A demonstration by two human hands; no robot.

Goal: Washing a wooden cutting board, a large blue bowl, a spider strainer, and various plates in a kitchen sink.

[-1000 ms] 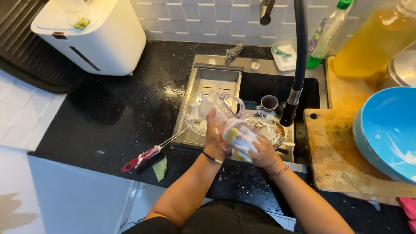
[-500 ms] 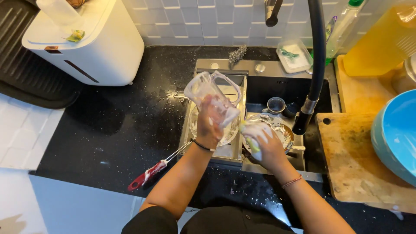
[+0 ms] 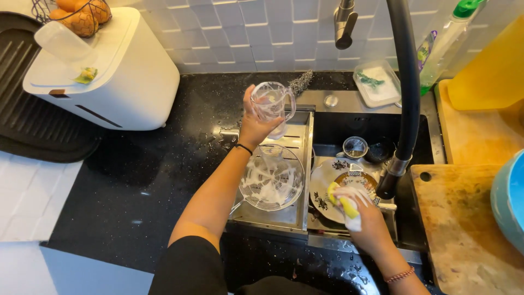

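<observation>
Our left hand gripped the jug upright, well left of the tap, while our right hand clutched the sponge over the plate.

White appliance, wire strainer, patterned plate, wooden cutting board, green-capped bottle

Viewpoint: one head-worn camera, above the front edge of the black worktop, looking steeply down.
Facing: toward the tiled back wall, which runs along the frame's top.
Nearness: close; both forearms rise from the bottom edge.
Centre: the sink, set toward the worktop's back edge.
Right edge: wooden cutting board, cropped.
Left edge: white appliance at the back left corner.
Shared views: none, single camera.
</observation>
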